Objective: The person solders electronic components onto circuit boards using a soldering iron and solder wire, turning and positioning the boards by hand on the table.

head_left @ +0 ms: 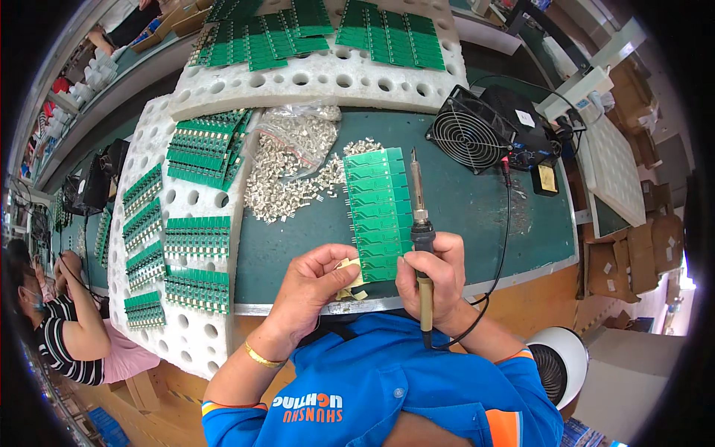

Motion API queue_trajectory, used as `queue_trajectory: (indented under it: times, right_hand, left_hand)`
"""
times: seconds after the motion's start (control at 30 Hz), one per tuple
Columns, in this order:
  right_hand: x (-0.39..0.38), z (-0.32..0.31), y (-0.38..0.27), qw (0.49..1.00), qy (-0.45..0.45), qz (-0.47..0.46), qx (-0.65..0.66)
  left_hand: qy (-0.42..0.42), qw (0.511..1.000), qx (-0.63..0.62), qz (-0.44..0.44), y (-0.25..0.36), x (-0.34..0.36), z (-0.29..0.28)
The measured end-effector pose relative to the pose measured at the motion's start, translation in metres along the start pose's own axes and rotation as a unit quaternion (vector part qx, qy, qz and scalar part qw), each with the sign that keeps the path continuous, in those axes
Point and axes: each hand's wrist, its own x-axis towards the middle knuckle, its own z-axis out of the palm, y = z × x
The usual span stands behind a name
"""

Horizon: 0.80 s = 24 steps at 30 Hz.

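Observation:
A long green circuit board panel [376,208] stands out over the mat above the bench's front edge. My right hand [438,279] is closed round a soldering iron [417,195], tip pointing up, with its thumb at the panel's lower right corner. My left hand [316,283] is closed on a crumpled pale yellow piece [351,290] at the panel's lower left. Behind the panel lie many small white connectors [275,197], partly in a clear bag [302,130].
Foam trays [184,324] at left and back [216,97] bear rows of boards. A fan [468,132], black station [525,134] and cord occupy the right rear. A co-worker [67,328] sits at the left. Cardboard boxes [633,261] stand at right, above a white round fan [558,365].

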Motion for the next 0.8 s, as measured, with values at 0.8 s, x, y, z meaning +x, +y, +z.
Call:
queue_trajectory:
  times: [0.8]
  right_hand:
    - [-0.006, 0.001, 0.01, 0.997, 0.007, 0.08, 0.006]
  left_hand:
    - [0.04, 0.998, 0.035, 0.016, -0.007, 0.009, 0.008]
